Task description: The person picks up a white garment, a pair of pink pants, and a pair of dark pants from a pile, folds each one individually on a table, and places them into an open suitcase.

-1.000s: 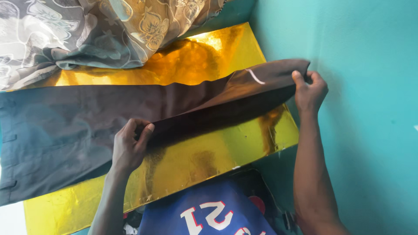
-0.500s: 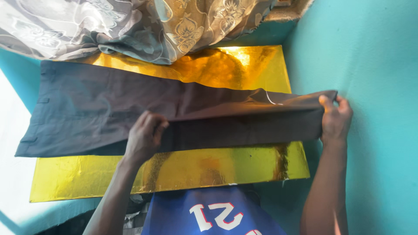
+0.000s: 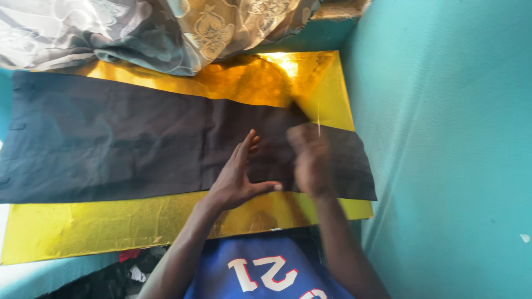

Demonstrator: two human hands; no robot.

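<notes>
Dark grey trousers point(image 3: 138, 144) lie flat, spread lengthwise across a shiny gold sheet point(image 3: 111, 227), one leg end near the teal wall point(image 3: 443, 138). Left hand point(image 3: 238, 177) rests open on the cloth, fingers spread, palm down, gripping nothing. Right hand point(image 3: 310, 158) is on the cloth just beside it; motion blur makes its state unreadable, possibly loosely curled. A floral patterned fabric point(image 3: 138, 30) is bunched along the sheet's far edge.

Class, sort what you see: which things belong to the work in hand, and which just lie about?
In use:
dark cloth
gold sheet
left hand
right hand, blurred

Lying about:
floral fabric
teal wall
</notes>
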